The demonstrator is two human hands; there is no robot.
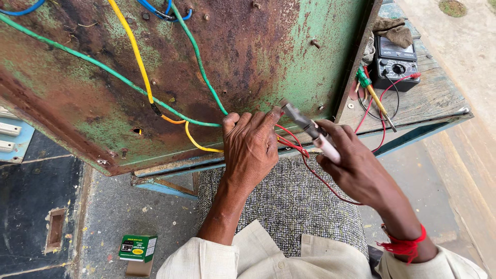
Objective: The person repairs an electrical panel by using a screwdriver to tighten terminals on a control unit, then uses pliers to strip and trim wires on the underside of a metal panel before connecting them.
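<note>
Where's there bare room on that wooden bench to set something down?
Bare planks of the wooden bench lie right of the multimeter, out to the far edge. Crowded: between the rusty panel and the meter, with the screwdrivers and red leads.

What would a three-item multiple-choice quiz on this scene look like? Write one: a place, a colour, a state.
1. Where is the meter?
A. on the wooden bench
B. on the floor
C. in the lap

2. What colour is the thread on the right wrist?
A. blue
B. red
C. white

3. What is the right hand doing?
A. resting empty
B. gripping pliers
C. holding a box

Answers: 1 A, it sits on the planks of the bench. 2 B, it is plainly red. 3 B, fingers close round the pliers near the left hand.
</note>
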